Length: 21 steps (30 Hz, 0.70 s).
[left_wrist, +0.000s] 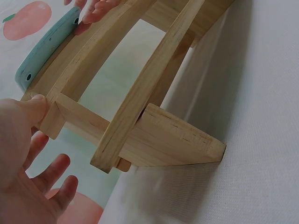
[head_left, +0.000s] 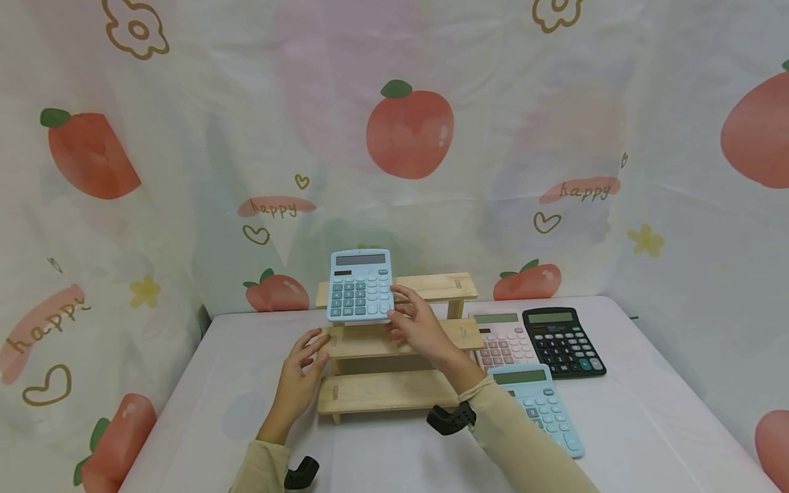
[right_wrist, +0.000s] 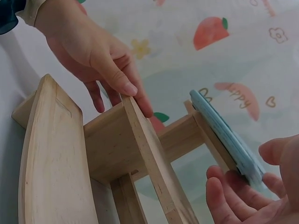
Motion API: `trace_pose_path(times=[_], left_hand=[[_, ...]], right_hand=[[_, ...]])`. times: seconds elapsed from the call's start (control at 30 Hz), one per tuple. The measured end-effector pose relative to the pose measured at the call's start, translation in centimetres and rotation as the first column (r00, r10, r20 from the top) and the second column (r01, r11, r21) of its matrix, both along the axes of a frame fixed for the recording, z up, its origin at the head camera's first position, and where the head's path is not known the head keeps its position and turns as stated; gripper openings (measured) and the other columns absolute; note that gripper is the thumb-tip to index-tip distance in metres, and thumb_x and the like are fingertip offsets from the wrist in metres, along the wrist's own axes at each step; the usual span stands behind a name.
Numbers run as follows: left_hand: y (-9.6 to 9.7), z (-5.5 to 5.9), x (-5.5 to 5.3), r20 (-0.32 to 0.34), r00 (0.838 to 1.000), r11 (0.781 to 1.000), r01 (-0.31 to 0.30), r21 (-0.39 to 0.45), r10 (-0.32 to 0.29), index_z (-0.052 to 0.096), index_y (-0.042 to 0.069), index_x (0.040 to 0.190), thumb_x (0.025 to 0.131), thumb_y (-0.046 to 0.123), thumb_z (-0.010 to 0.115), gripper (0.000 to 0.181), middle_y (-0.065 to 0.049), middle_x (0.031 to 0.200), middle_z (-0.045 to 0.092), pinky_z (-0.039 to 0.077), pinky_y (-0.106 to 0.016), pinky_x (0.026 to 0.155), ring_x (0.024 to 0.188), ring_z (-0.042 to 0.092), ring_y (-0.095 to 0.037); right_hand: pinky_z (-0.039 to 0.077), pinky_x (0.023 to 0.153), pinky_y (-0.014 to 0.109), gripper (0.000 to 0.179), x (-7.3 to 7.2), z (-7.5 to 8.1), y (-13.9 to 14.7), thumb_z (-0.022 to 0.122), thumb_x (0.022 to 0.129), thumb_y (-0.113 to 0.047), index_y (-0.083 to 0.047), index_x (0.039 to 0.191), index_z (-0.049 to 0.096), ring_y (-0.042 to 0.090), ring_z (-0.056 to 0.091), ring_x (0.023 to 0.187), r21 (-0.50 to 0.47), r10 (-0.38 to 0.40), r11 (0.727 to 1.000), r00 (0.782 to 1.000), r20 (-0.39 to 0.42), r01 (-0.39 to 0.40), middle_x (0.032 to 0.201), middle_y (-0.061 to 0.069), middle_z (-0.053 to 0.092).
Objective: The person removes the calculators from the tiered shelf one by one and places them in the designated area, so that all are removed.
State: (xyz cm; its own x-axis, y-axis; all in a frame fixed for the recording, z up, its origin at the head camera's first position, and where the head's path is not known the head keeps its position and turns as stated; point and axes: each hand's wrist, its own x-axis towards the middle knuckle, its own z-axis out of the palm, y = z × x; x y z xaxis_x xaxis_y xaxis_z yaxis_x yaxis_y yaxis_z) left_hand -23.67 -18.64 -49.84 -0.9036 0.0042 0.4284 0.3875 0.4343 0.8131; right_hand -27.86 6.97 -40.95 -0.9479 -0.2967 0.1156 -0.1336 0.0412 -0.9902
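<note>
A light blue calculator (head_left: 360, 286) lies over the left part of the top shelf of a three-tier wooden rack (head_left: 388, 392), keys facing up. Its near edge juts past that shelf's front. My right hand (head_left: 421, 327) is at the calculator's right edge; in the right wrist view its loosely bent fingers (right_wrist: 243, 191) touch the edge, while the thumb (right_wrist: 274, 151) stands apart. At the middle shelf's left end, my left hand (head_left: 298, 380) pinches the board, thumb (left_wrist: 35, 106) on one face and a finger behind.
Right of the rack lie a pink calculator (head_left: 502, 341), a black calculator (head_left: 564, 342) and a second light blue calculator (head_left: 542, 404), partly behind my right sleeve. A white cloth (head_left: 641, 418) covers the table. A fruit-patterned curtain (head_left: 481, 123) hangs behind.
</note>
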Motion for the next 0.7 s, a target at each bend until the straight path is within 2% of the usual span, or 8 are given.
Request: trace_pose_path(times=[0.13, 0.37, 0.7], left_hand=[[0.02, -0.02, -0.02, -0.006, 1.0, 1.0, 0.001, -0.003, -0.001, 0.065, 0.006, 0.135, 0.1, 0.015, 0.063, 0.036, -0.017, 0.151, 0.051, 0.05, -0.061, 0.096, 0.139, 0.049, -0.04], [0.04, 0.01, 0.01, -0.013, 1.0, 1.0, 0.0, -0.005, -0.001, 0.065, 0.006, 0.135, 0.1, 0.014, 0.063, 0.036, -0.014, 0.151, 0.052, 0.05, -0.061, 0.096, 0.138, 0.05, -0.04], [0.08, 0.15, 0.18, 0.003, 1.0, 1.0, -0.002, -0.001, 0.002, 0.065, 0.007, 0.136, 0.101, 0.016, 0.062, 0.037, -0.015, 0.152, 0.051, 0.049, -0.062, 0.097, 0.14, 0.048, -0.039]], right_hand=[[0.056, 0.072, 0.029, 0.054, -0.07, -0.09, -0.04, 0.051, 0.102, -0.002, -0.008, 0.154, 0.036, 0.031, 0.07, 0.093, -0.017, 0.002, 1.0, 1.0, -0.01, -0.002, 0.132, 0.032, 0.06], [0.055, 0.07, 0.026, 0.054, -0.03, -0.04, -0.27, 0.051, 0.101, 0.001, -0.006, 0.153, 0.036, 0.01, 0.067, 0.081, -0.04, -0.009, 0.999, 1.0, -0.02, 0.008, 0.131, 0.033, 0.06], [0.054, 0.068, 0.023, 0.052, -0.19, -0.3, -0.65, 0.05, 0.1, 0.005, -0.006, 0.151, 0.041, 0.016, 0.068, 0.083, -0.084, -0.06, 0.995, 0.998, -0.003, 0.06, 0.127, 0.033, 0.063]])
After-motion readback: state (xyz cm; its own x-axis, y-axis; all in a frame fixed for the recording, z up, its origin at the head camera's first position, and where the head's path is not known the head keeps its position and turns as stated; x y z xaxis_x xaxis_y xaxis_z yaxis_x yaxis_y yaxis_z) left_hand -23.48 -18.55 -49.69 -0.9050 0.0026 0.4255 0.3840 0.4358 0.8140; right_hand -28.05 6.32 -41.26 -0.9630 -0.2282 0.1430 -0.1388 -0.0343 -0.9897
